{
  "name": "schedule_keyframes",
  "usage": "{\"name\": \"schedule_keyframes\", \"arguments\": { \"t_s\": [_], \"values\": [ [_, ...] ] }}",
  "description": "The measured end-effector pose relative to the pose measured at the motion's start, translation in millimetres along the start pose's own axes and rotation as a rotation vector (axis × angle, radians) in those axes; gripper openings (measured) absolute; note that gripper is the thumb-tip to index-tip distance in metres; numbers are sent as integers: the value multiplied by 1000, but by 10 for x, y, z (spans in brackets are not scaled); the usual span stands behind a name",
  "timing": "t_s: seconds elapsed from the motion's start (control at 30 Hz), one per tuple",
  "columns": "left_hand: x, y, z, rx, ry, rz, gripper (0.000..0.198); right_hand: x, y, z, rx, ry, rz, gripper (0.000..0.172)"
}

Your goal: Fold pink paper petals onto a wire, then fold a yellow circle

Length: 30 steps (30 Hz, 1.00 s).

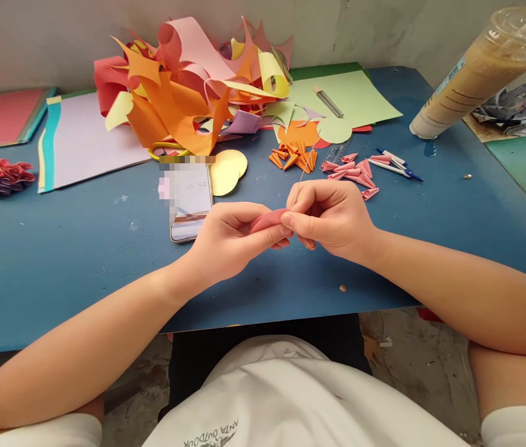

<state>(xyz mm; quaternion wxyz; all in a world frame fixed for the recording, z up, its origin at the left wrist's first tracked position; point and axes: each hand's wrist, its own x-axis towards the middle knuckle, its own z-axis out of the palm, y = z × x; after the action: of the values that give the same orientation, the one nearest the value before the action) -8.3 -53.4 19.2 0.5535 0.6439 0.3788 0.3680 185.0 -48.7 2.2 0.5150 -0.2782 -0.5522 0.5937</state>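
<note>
Between my two hands is a piece of pink paper (268,220), curved along its length. My left hand (228,241) pinches it between thumb and fingers. At its right end, my right hand (337,214) grips the paper with thumb and fingertips. A thin pale stick or needle (308,162) rises from the right hand's fingers; its lower end is hidden. Beyond the hands lie several small orange paper cones (296,155) and several pink paper cones (360,172). Pale yellow paper circles (226,172) lie beside a phone (191,205) behind my left hand.
Orange, pink and yellow paper scraps (174,93) are heaped at the back of the blue table (81,267). Pens (396,164) lie right of the cones. A tall plastic cup of drink (477,81) stands back right. Rolled paper flowers (2,176) sit far left.
</note>
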Motion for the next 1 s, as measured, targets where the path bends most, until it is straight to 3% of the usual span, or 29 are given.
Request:
{"name": "schedule_keyframes", "arguments": {
  "t_s": [0.3, 0.47, 0.63, 0.83, 1.0],
  "values": [
    [56, -75, -14, -5, 60, -82, 23, 34, 96, -35, -136, 44, -58, 11],
    [60, -79, -19, -18, 78, -89, 21, 33, 129, -52, -131, 6, -55, 5],
    [51, -67, -26, 14, 82, -85, 22, 54, 137, -86, -85, -29, -21, 17],
    [42, -84, -23, 23, 80, -70, 21, 53, 121, -81, -76, 39, 8, 25],
    [28, -52, 10, -80, 74, -86, 32, 26, 108, -64, -40, 34, 18, 27]
  ]
}}
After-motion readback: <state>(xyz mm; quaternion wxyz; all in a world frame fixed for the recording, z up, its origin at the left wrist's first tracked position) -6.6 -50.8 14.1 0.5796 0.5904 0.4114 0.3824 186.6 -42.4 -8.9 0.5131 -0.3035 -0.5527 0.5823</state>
